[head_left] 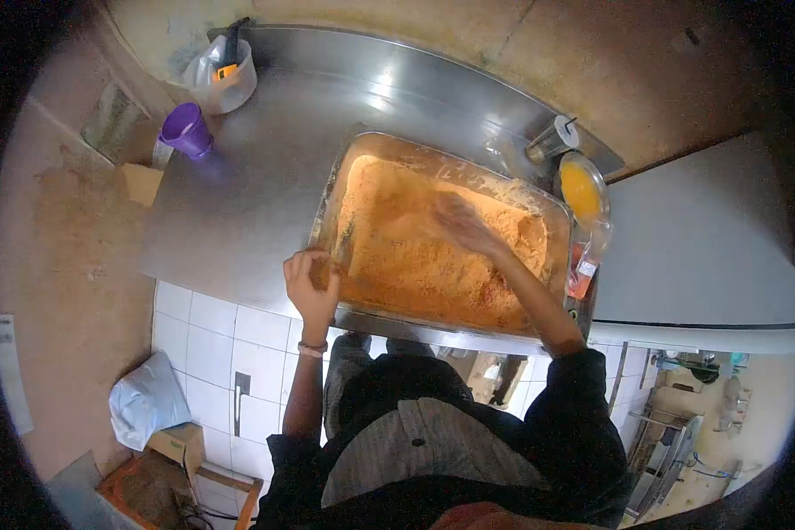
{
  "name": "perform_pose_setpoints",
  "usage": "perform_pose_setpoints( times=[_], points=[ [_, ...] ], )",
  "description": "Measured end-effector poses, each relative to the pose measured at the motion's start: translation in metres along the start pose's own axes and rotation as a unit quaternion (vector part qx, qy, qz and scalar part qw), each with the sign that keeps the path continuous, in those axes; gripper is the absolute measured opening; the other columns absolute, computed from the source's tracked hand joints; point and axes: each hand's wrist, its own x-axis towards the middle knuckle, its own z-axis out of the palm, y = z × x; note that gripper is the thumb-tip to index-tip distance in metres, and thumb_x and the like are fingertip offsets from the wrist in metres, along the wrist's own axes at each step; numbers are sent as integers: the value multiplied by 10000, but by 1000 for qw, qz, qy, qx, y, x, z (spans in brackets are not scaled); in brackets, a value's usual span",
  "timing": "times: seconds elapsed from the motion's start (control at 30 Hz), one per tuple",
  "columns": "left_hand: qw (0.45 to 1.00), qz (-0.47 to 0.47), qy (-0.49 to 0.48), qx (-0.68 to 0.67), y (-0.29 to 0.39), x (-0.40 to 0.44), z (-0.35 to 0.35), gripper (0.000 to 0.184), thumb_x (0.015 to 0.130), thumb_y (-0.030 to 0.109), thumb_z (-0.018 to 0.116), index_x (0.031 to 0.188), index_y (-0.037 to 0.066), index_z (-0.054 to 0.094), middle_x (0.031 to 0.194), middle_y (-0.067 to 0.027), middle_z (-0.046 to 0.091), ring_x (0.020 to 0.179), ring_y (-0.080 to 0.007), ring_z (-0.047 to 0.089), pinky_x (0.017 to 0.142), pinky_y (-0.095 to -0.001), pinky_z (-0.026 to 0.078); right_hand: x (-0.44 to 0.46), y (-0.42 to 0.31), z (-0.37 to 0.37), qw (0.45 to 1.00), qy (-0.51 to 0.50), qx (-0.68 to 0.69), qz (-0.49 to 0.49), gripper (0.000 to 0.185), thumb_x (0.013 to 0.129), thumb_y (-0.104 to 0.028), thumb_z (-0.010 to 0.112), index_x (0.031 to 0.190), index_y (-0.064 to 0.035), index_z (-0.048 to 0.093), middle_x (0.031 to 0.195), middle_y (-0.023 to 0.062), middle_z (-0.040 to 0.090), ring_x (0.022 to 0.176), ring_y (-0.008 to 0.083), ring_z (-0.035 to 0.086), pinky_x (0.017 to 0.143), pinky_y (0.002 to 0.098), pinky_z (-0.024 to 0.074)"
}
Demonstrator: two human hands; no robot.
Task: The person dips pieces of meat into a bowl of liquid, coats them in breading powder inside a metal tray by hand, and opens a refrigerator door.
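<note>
A deep metal tray (pixel 458 323) holds a layer of loose orange breading-like crumbs (pixel 415 256), piled unevenly toward its right side. My left hand (pixel 307 284) is at the tray's near left corner, with its fingers curled over the rim. Above the crumbs, inside the tray, is my right hand (pixel 468 228), blurred by motion. Its fingers look stretched out toward the left. A hazy orange smear lies beside those fingers, and I cannot make out single pieces in it.
The tray rests on a steel counter (pixel 247 203). A purple cup (pixel 185 130) and a white tub (pixel 231 88) stand at the far left. Beside the tray's right end are a bowl of yellow contents (pixel 583 190), a metal canister (pixel 552 141) and a red packet (pixel 581 272).
</note>
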Motion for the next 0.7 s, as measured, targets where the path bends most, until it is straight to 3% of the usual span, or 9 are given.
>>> perform_pose_setpoints(
  times=[0.03,0.1,0.17,0.2,0.3,0.4,0.53,0.7],
  points=[
    [1000,-1,2,-1,-1,0,1,172,717,130,663,879,88,622,918,-78,597,934,-293,513,830,-378,427,-8,10,1,999,38,0,-26,430,940,-433,508,1161,-75,600,1060,132,630,986,278,597,892,419,460],
    [1000,1,4,8,-2,-1,2,177,712,125,663,882,91,624,916,-70,600,928,-290,514,825,-377,429,-25,10,-1,956,-190,-104,197,350,935,-347,509,1179,-108,583,1155,133,557,1078,262,535,916,482,433],
    [1000,-1,1,5,-2,1,1,175,716,128,667,882,92,625,916,-66,601,928,-288,514,824,-376,430,-34,-18,23,882,-289,-359,100,333,894,-301,531,1139,-84,593,1055,119,592,981,254,570,822,449,474],
    [1000,-3,-5,5,-1,0,1,173,720,131,670,882,92,626,915,-62,602,928,-286,514,822,-375,430,-40,-34,36,876,-290,-376,79,333,893,-298,532,1144,-88,592,1067,119,589,989,255,568,828,447,473],
    [1000,-1,-4,14,-1,0,1,165,723,123,665,879,89,624,914,-60,604,929,-285,514,821,-372,430,-49,-73,62,945,-244,-201,84,334,890,-287,534,1161,-99,588,1102,119,578,1013,259,563,846,441,469],
    [1000,-21,-4,12,4,0,0,156,726,121,661,874,88,624,918,-63,604,930,-285,514,819,-368,430,-40,-86,77,975,-200,-90,42,338,887,-276,536,1178,-109,585,1137,119,567,1037,263,558,864,436,465],
    [1000,-12,4,1,0,-3,2,158,721,114,653,873,88,620,922,-65,603,929,-288,513,817,-369,431,-5,-90,118,989,-146,21,0,348,884,-261,538,1200,-124,581,1184,120,553,1069,269,552,887,429,460],
    [1000,10,-2,13,-6,-2,1,169,715,115,644,881,96,614,929,-69,600,936,-296,513,826,-381,430,-24,-71,108,977,-197,74,38,365,879,-243,541,1228,-142,576,1243,120,535,1110,276,543,917,420,453]
  ],
)
